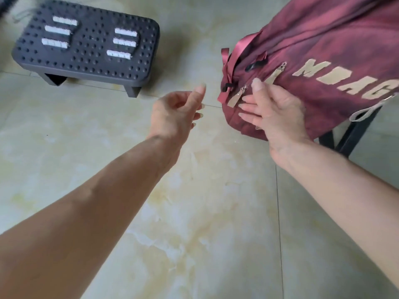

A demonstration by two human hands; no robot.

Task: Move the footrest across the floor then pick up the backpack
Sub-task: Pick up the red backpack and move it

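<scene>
Fingers (pixel 248 107) of right hand (pixel 278 117) spread wide, tips touching near end of maroon fabric backpack with cream lettering (pixel 323 61), nothing gripped. Left hand (pixel 172 113) loosely curled, empty, just beside backpack's ribbon straps (pixel 228 67). Backpack rests on dark frame (pixel 354 134), overhanging the pale marble-pattern tile floor (pixel 194 212). Dark studded plastic footrest (pixel 86 44) well apart from backpack, on floor. Backpack likely soft, floppy, moderate weight; best hold looks like the ribbon straps, not zipper pulls.
</scene>
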